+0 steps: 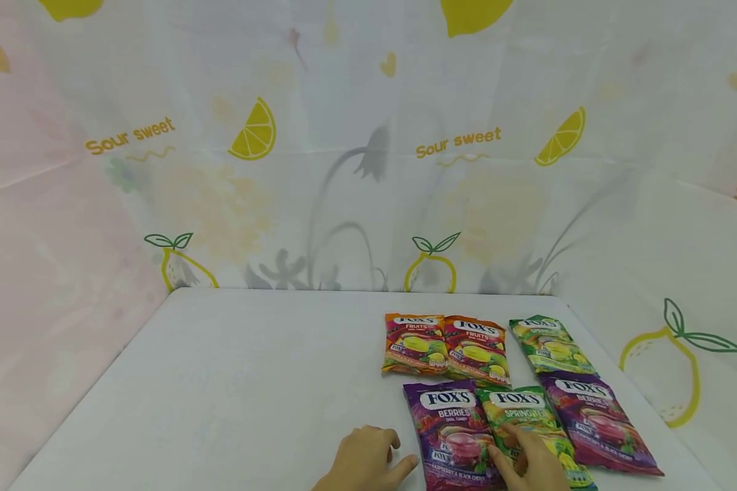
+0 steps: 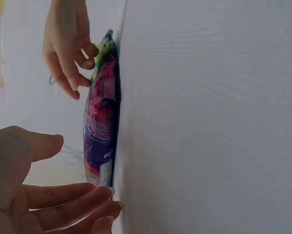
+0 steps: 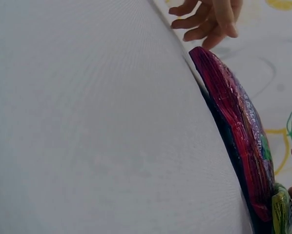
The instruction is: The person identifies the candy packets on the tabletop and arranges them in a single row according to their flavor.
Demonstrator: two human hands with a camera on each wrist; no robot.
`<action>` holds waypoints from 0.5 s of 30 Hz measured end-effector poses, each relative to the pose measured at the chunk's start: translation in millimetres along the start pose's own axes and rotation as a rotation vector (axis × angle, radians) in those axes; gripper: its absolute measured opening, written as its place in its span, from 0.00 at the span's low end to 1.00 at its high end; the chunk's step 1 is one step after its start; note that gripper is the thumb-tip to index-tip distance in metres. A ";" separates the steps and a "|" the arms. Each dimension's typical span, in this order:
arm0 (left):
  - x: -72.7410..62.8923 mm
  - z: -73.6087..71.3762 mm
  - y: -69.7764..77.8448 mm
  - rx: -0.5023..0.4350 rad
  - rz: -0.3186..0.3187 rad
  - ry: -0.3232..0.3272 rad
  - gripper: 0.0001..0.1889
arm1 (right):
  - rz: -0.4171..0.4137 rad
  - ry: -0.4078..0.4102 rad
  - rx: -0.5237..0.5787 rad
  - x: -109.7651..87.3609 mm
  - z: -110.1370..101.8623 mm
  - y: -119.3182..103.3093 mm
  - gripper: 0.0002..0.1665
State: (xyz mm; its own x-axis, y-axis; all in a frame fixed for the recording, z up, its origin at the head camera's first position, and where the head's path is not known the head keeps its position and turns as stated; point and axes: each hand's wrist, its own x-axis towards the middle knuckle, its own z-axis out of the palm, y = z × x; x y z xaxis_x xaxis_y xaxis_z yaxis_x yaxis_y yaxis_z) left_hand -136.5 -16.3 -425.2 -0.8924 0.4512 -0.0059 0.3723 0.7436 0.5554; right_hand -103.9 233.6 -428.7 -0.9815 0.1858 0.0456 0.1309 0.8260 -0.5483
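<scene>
My left hand (image 1: 368,458) is just left of a purple Fox's Berries candy bag (image 1: 451,416), thumb and fingers spread apart. In the left wrist view its fingertips (image 2: 104,195) overlap the near end of that bag. My right hand (image 1: 533,465) hovers over the lower part of a green Fox's Spring Tea bag (image 1: 516,402), fingers loosely bent and thumb toward the purple bag's edge. Nothing shows between the fingers of either hand. The green bag lies flat, partly hidden by the right hand.
Another purple Berries bag (image 1: 604,426) lies slanted at the right. Behind are two orange-red Fruits bags, one left (image 1: 414,344) and one right (image 1: 478,351), and a green bag (image 1: 553,348) near the right edge. A lemon-printed cloth (image 1: 356,204) surrounds the white table (image 1: 221,395).
</scene>
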 end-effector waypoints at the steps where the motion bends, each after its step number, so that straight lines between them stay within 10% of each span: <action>1: 1.1 1.1 1.7 -0.006 -0.010 -0.017 0.21 | 0.002 -0.002 0.003 0.2 0.1 0.1 0.26; 15: 10.7 15.9 8.8 -0.211 -0.051 -0.092 0.24 | -0.022 -0.067 -0.048 0.2 4.3 4.7 0.15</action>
State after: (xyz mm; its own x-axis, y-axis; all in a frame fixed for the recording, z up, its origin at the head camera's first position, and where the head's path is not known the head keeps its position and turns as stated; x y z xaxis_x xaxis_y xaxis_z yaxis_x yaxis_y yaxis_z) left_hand -138.7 2.8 -433.6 -0.8782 0.4657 -0.1092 0.2569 0.6518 0.7135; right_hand -104.1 235.2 -434.8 -0.9912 0.1324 0.0006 0.1139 0.8546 -0.5066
